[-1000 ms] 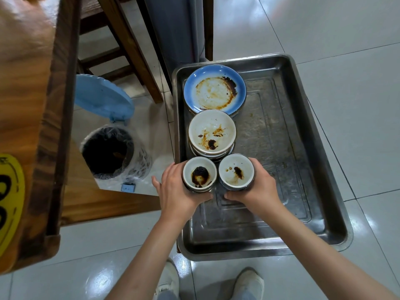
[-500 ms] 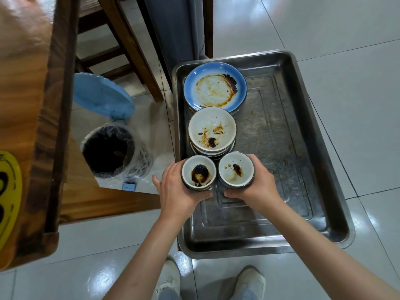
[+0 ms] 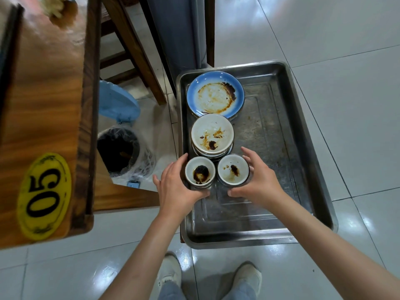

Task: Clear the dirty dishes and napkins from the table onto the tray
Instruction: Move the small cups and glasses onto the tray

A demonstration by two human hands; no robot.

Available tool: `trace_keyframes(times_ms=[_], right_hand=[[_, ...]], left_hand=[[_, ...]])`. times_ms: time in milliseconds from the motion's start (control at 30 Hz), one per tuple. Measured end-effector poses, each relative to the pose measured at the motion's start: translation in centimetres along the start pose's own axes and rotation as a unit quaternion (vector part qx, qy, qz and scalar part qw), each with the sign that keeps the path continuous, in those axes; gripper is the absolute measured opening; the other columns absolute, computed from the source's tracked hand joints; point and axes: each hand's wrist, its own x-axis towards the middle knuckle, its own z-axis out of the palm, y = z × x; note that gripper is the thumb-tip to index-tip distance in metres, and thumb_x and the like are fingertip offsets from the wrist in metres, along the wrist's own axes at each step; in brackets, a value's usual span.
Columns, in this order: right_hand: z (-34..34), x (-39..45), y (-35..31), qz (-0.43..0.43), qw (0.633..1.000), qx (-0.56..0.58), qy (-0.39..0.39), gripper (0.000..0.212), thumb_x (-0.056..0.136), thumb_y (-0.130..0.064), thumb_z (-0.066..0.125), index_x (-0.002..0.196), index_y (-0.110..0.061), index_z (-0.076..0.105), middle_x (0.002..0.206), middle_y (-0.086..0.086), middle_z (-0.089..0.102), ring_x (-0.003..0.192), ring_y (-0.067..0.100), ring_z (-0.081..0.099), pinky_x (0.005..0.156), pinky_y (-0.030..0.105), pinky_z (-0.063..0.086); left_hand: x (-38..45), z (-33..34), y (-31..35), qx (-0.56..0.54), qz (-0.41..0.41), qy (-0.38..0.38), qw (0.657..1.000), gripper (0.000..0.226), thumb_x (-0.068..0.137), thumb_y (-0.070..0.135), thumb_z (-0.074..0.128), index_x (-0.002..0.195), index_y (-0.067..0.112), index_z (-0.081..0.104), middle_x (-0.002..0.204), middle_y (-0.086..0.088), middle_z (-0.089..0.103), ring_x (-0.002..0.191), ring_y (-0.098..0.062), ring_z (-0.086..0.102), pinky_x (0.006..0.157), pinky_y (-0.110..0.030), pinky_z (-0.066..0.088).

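Two small sauce-stained cups stand side by side on the steel tray (image 3: pixel 281 169), near its left side. My left hand (image 3: pixel 175 187) curls around the left cup (image 3: pixel 200 172), fingers and thumb against its wall. My right hand (image 3: pixel 259 182) is beside the right cup (image 3: pixel 232 169) with its fingers spread and loosened off the wall. Behind the cups sits a stack of white bowls (image 3: pixel 212 135) with brown stains, and further back a dirty blue plate (image 3: pixel 216 94). A crumpled, blurred napkin (image 3: pixel 57 7) lies on the wooden table (image 3: pixel 43 94) at the far left.
The table carries a yellow "05" sign (image 3: pixel 43 195). Between table and tray stands a lined waste bin (image 3: pixel 123 150) with its blue lid (image 3: pixel 116 102) raised. Wooden chair legs (image 3: pixel 138 50) stand behind. The tray's right half is bare metal. My shoes (image 3: pixel 171 273) are below on the tiled floor.
The two cups have come down onto the tray floor. My right hand's fingers have spread off its cup, and my left hand's grip has loosened slightly.
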Motion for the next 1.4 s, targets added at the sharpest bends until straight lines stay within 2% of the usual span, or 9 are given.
trace_keyframes(times_ms=[133, 300, 467, 633, 767, 967, 1100, 1267, 1400], right_hand=[[-0.8, -0.7, -1.4, 0.014, 0.999, -0.028, -0.019, 0.12, 0.045, -0.021, 0.091, 0.143, -0.038, 0.024, 0.141, -0.006, 0.044, 0.128, 0.016, 0.041, 0.094, 0.029, 0.039], [-2.3, -2.6, -4.2, -0.008, 0.999, -0.04, -0.016, 0.111, 0.054, -0.024, 0.09, 0.143, -0.037, 0.024, 0.144, -0.008, 0.04, 0.132, 0.015, 0.036, 0.1, 0.033, 0.035], [-5.1, -5.3, -8.7, -0.037, 0.999, -0.02, -0.019, 0.104, 0.059, -0.023, 0.087, 0.141, -0.038, 0.027, 0.145, -0.013, 0.037, 0.132, 0.01, 0.033, 0.104, 0.035, 0.032], [-8.9, -8.2, -14.3, -0.077, 0.996, -0.014, -0.032, 0.096, 0.065, -0.017, 0.082, 0.139, -0.043, 0.028, 0.143, -0.017, 0.036, 0.125, 0.002, 0.03, 0.101, 0.027, 0.027], [-10.7, -10.5, -18.9, -0.11, 0.991, -0.066, -0.048, 0.097, 0.064, -0.019, 0.084, 0.14, -0.042, 0.028, 0.145, -0.014, 0.037, 0.132, 0.008, 0.033, 0.106, 0.032, 0.029], [-11.5, -14.0, -25.2, -0.137, 0.981, -0.104, -0.088, 0.097, 0.065, -0.017, 0.084, 0.141, -0.04, 0.028, 0.142, -0.008, 0.041, 0.126, 0.009, 0.038, 0.102, 0.026, 0.033], [-10.1, -16.4, -29.3, -0.168, 0.971, -0.139, -0.1, 0.095, 0.067, -0.018, 0.082, 0.141, -0.042, 0.027, 0.139, -0.007, 0.042, 0.116, 0.012, 0.046, 0.089, 0.016, 0.035], [-6.6, -19.3, -34.3, -0.213, 0.958, -0.162, -0.105, 0.094, 0.069, -0.021, 0.081, 0.143, -0.041, 0.026, 0.14, -0.006, 0.042, 0.123, 0.008, 0.038, 0.104, 0.034, 0.037], [-2.7, -20.2, -37.3, -0.243, 0.946, -0.189, -0.099, 0.092, 0.072, -0.027, 0.079, 0.143, -0.039, 0.023, 0.144, -0.012, 0.038, 0.121, -0.001, 0.031, 0.096, 0.022, 0.029]], left_hand=[[-1.1, -1.2, 1.3, 0.002, -0.004, -0.018, 1.0, 0.109, 0.049, 0.041, 0.09, 0.141, 0.036, 0.032, 0.142, 0.007, 0.043, 0.136, -0.014, 0.031, 0.114, -0.044, 0.0], [-2.7, -3.8, 3.1, -0.016, 0.003, -0.021, 1.0, 0.113, 0.05, 0.038, 0.09, 0.144, 0.036, 0.028, 0.144, 0.007, 0.04, 0.134, -0.013, 0.028, 0.108, -0.03, 0.016], [-4.4, -7.9, 5.8, -0.01, 0.038, -0.072, 0.997, 0.116, 0.056, 0.034, 0.089, 0.147, 0.038, 0.017, 0.153, 0.011, 0.025, 0.142, -0.009, 0.012, 0.108, -0.026, 0.012], [-6.5, -13.5, 9.7, -0.029, 0.08, -0.082, 0.993, 0.114, 0.058, 0.031, 0.088, 0.147, 0.039, 0.018, 0.151, 0.013, 0.028, 0.14, -0.004, 0.014, 0.106, -0.019, 0.012], [-8.2, -18.8, 12.4, -0.042, 0.1, -0.063, 0.992, 0.113, 0.058, 0.03, 0.088, 0.146, 0.041, 0.018, 0.15, 0.013, 0.03, 0.138, -0.001, 0.015, 0.108, -0.022, 0.014], [-10.2, -28.0, 13.3, -0.042, 0.098, -0.013, 0.994, 0.107, 0.061, 0.026, 0.088, 0.146, 0.035, 0.024, 0.151, 0.012, 0.031, 0.141, -0.005, 0.014, 0.113, -0.03, 0.019], [-12.0, -34.0, 11.5, -0.033, 0.065, 0.029, 0.997, 0.106, 0.059, 0.027, 0.089, 0.145, 0.033, 0.029, 0.149, 0.009, 0.035, 0.14, -0.006, 0.016, 0.11, -0.029, 0.021], [-14.6, -40.8, 7.9, -0.02, 0.007, 0.093, 0.995, 0.104, 0.057, 0.029, 0.089, 0.143, 0.036, 0.031, 0.147, 0.008, 0.039, 0.139, -0.015, 0.028, 0.11, -0.04, 0.033], [-16.2, -45.1, 3.9, -0.028, -0.033, 0.116, 0.992, 0.099, 0.06, 0.028, 0.088, 0.142, 0.038, 0.034, 0.148, 0.007, 0.038, 0.138, -0.016, 0.031, 0.106, -0.038, 0.035]])
